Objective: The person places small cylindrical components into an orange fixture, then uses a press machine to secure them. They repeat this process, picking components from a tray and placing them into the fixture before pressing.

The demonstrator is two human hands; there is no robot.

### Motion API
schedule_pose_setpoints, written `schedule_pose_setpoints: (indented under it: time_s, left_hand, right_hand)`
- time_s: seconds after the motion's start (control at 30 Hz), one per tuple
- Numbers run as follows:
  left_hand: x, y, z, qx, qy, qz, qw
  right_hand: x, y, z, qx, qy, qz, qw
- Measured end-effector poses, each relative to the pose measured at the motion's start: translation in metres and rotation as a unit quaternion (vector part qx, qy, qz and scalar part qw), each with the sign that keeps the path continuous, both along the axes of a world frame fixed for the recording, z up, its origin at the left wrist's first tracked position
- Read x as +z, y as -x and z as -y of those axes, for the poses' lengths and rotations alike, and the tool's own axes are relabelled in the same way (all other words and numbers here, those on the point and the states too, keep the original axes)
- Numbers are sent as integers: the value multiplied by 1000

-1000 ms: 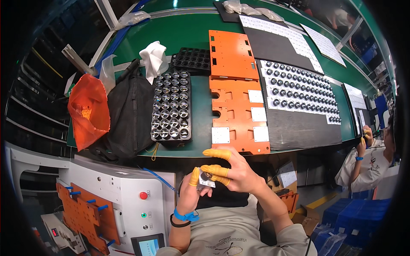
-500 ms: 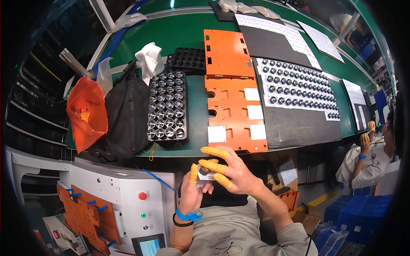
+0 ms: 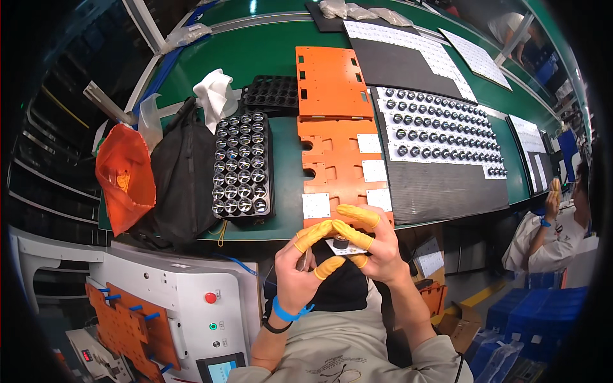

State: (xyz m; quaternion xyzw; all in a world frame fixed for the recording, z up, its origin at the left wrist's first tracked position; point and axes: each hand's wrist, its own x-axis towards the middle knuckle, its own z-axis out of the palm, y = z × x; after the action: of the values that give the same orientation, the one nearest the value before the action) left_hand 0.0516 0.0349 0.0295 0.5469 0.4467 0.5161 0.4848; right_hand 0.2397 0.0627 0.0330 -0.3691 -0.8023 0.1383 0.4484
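Observation:
Close to my body, just off the table's front edge, a small white square plate (image 3: 352, 250) carries a short black round lens-like part (image 3: 340, 242). My right hand (image 3: 383, 255) grips the plate from the right, its fingers bent around it. From the left, my left hand (image 3: 297, 274) closes on the same piece, index fingertip near the black part's top and thumb at the plate's lower edge. Yellow finger cots cover several fingers of both hands, and a blue band (image 3: 288, 311) circles my left wrist. The fingers partly hide the plate and black part.
An orange fixture (image 3: 341, 163) holding white plates lies ahead. Left of it are a black tray of round lenses (image 3: 241, 167), a black bag (image 3: 185, 172) and an orange pouch (image 3: 124, 182). A board with rows of black-topped parts (image 3: 440, 131) is right. A white machine (image 3: 185, 287) stands lower left.
Both hands have moved slightly, the right one to the right with the white plate. My left index finger now reaches over to the black part. The view has shifted a little.

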Motion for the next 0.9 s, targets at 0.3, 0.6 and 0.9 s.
schedule_pose_setpoints:
  time_s: [0.3,0.6,0.9]
  left_hand:
    - [11,-4,-28,-54,-139,-120,982]
    - [45,-21,-75,152,-48,-363,918]
    - [34,-43,-99,200,20,-486,851]
  right_hand:
    - [0,-21,-7,114,186,-55,974]
    - [-16,-18,-5,-79,112,69,988]
    - [-13,-21,-8,-55,142,52,987]
